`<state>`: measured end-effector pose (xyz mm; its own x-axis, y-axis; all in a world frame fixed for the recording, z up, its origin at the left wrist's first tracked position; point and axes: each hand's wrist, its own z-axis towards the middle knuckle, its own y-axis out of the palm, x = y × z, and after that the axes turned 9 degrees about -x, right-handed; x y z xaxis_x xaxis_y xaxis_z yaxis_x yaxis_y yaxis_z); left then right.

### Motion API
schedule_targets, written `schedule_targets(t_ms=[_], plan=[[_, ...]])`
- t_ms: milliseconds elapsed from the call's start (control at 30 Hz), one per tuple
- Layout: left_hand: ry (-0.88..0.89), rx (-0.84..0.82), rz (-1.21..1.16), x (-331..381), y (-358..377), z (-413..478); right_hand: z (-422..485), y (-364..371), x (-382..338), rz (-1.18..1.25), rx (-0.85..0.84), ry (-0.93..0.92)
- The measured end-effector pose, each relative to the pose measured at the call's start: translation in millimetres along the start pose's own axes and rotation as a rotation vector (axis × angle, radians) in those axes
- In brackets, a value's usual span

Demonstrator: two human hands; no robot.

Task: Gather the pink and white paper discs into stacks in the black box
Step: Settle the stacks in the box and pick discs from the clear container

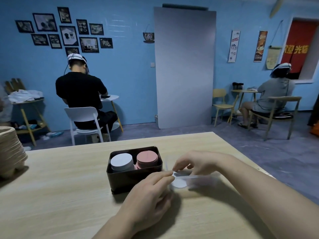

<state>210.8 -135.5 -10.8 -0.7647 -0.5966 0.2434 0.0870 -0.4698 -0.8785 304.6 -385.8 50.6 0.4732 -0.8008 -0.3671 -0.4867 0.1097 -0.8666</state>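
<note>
Pinching a white piece (174, 173) over the clear container (207, 178), left hand (151, 192) meets curled right hand (198, 163), its hold unclear, beside the black box's (120, 180) right wall; bare tabletop (60, 187) stretches left.

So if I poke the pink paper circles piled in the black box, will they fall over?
Probably not far: the stack of pink paper discs sits hemmed between a wall of the black rectangular box and the stack of white paper discs. Its edges look uneven, so the discs likely slide easily. Each looks thin, so probably light and bendy.
</note>
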Motion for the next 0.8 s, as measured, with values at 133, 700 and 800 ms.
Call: schedule_targets(t_ms=[133, 700, 800], plan=[[-0.005, -0.003, 0.007, 1, 0, 0, 8, -4, -6, -0.152, -0.082, 0.004], [-0.015, 0.014, 0.005, 7, -7, -2, -29, -19, -1, 0.287, 0.205, -0.033], [0.008, 0.048, 0.023, 5, -19, -6, -37, -22, -4, 0.421, 0.312, -0.079]])
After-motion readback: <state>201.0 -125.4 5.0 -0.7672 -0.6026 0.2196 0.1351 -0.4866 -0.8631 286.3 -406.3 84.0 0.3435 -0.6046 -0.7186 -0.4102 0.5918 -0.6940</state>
